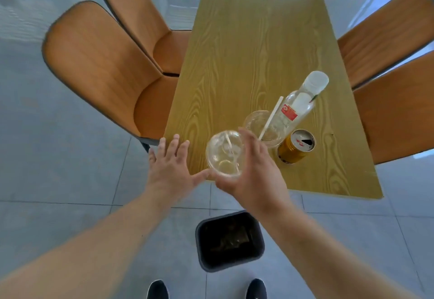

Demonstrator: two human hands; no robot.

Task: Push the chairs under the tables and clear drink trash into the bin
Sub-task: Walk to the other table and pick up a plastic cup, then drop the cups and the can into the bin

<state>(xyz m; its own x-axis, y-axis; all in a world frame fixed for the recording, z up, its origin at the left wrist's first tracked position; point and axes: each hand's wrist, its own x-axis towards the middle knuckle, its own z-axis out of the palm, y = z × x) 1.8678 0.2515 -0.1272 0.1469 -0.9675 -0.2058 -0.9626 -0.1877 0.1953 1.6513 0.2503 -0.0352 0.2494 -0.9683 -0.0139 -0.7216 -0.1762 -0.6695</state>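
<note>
Your right hand [249, 169] wraps around a clear cup [224, 153] with a straw at the table [246, 40] corner; your left hand [171, 165] is spread flat, holding nothing, its thumb touching the cup; another cup [263, 126], a bottle [300, 104] and a can [297, 146] stand just beyond; the bin [229, 240] sits on the floor below.
</note>
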